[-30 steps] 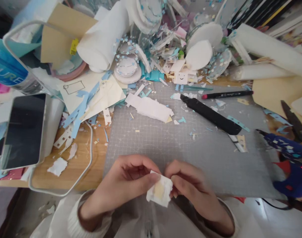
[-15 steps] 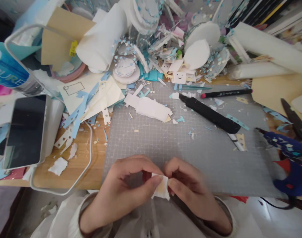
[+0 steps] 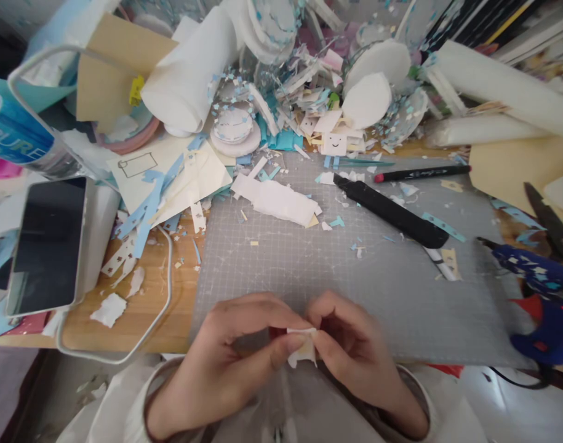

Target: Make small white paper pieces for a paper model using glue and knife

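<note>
Both of my hands meet at the near edge of a grey cutting mat (image 3: 336, 264). Between them is a small white paper scrap (image 3: 302, 348) with a tan patch on it. My left hand (image 3: 235, 357) pinches its left side with thumb and forefinger. My right hand (image 3: 355, 354) pinches its right side, fingers curled. Most of the scrap is hidden behind the fingertips.
A black craft knife (image 3: 392, 212) and a black marker with a red tip (image 3: 422, 174) lie on the mat, with a torn white paper strip (image 3: 276, 200). A blue glue gun (image 3: 539, 301) sits at right, scissors (image 3: 551, 224) beyond, a phone (image 3: 45, 243) at left. Paper clutter fills the back.
The white scrap has been folded or squeezed smaller between the fingertips and shows less of itself. Both hands have drawn closer together.
</note>
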`<state>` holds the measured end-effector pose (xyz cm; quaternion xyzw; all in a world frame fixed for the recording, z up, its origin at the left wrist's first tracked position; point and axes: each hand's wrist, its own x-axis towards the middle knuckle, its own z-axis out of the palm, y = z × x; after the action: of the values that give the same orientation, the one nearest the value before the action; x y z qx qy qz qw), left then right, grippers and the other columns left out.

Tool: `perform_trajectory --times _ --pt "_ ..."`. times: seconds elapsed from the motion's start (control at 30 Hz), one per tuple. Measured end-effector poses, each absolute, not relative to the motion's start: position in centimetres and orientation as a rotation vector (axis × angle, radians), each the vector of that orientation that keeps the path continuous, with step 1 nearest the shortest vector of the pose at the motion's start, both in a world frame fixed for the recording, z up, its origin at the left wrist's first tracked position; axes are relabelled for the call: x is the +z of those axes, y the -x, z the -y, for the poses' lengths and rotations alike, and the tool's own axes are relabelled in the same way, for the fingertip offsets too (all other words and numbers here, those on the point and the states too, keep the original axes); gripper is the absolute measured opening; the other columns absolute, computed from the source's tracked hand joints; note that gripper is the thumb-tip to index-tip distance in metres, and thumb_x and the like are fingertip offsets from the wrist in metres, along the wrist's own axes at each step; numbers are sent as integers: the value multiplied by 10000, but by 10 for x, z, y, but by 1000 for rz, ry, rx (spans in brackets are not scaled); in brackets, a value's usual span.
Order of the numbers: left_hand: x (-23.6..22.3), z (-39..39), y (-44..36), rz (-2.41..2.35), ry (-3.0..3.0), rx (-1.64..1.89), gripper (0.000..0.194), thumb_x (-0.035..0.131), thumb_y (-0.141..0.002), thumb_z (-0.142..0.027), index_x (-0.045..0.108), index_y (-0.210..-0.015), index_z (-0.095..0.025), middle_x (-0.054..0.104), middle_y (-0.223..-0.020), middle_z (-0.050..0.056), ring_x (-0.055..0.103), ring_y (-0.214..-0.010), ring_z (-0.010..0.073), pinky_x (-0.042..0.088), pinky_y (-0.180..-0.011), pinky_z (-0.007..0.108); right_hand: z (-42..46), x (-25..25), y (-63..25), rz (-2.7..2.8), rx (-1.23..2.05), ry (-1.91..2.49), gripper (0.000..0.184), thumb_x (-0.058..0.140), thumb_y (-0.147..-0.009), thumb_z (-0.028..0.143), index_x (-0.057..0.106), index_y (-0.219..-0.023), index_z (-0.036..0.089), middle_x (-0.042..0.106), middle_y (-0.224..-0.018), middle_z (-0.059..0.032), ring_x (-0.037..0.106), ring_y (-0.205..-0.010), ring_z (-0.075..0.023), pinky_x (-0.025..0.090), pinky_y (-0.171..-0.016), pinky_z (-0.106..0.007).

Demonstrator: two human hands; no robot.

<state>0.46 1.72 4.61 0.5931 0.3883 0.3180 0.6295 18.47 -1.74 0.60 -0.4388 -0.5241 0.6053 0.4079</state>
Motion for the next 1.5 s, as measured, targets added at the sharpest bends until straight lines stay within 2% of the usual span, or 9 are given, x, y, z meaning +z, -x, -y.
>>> perform_trajectory --times 0.2,0.33,0.47,0.7,0.87,1.1,1.23,1.5 --pt "41 -16 -3 -882 -1215 748 145 685 -846 -113 773 -928 -194 747 -815 18 664 -751 104 520 -715 178 17 5 -183 1314 1467 1148 153 569 -901 240 495 -768 220 446 -637 53 390 -535 -75 320 -467 -172" --pt "36 -15 -4 -871 -982 764 176 709 -832 -134 791 -927 -258 750 -825 1 667 -745 93 527 -685 156 17 6 -185 1205 1555 1055 271 580 -931 412 515 -758 213 476 -629 45 398 -526 -78 317 -464 -186" --pt "33 -15 -7 -907 -883 834 184 727 -815 -130 800 -893 -279 756 -797 -12 662 -726 72 522 -670 117 15 7 -189 1240 1572 1020 414 433 -988 513 526 -736 198 469 -621 30 411 -550 -87 322 -504 -212" --pt "33 -16 -9 -926 -894 832 198 736 -793 -109 804 -887 -270 763 -792 1 669 -715 76 534 -663 113 13 9 -186 1448 1436 1055 343 454 -991 351 489 -689 191 433 -591 43 383 -534 -80 306 -502 -217" --pt "33 -13 -7 -912 -836 799 176 743 -782 -106 806 -871 -245 751 -779 14 664 -676 78 542 -642 130 14 8 -186 1482 1419 1067 280 467 -954 258 479 -683 191 470 -593 33 404 -537 -84 327 -504 -218" --pt "38 -16 -4 -901 -992 775 139 767 -754 -138 782 -864 -221 715 -771 7 636 -698 103 526 -638 174 14 8 -183 1543 1310 1085 249 550 -877 175 437 -656 191 409 -559 66 361 -508 -59 286 -489 -203" --pt "43 -21 -3 -1035 -1263 717 36 736 -778 -141 737 -765 -174 695 -711 7 609 -678 101 489 -642 179 15 7 -180 1562 1275 1111 258 595 -843 146 436 -645 189 404 -547 77 350 -493 -49 269 -476 -192" --pt "44 -21 1 -1055 -1234 729 95 676 -835 -148 743 -784 -191 705 -727 7 625 -683 115 491 -638 200 16 8 -184 1439 1367 1074 170 548 -901 267 518 -745 205 482 -625 36 421 -554 -91 340 -507 -216"
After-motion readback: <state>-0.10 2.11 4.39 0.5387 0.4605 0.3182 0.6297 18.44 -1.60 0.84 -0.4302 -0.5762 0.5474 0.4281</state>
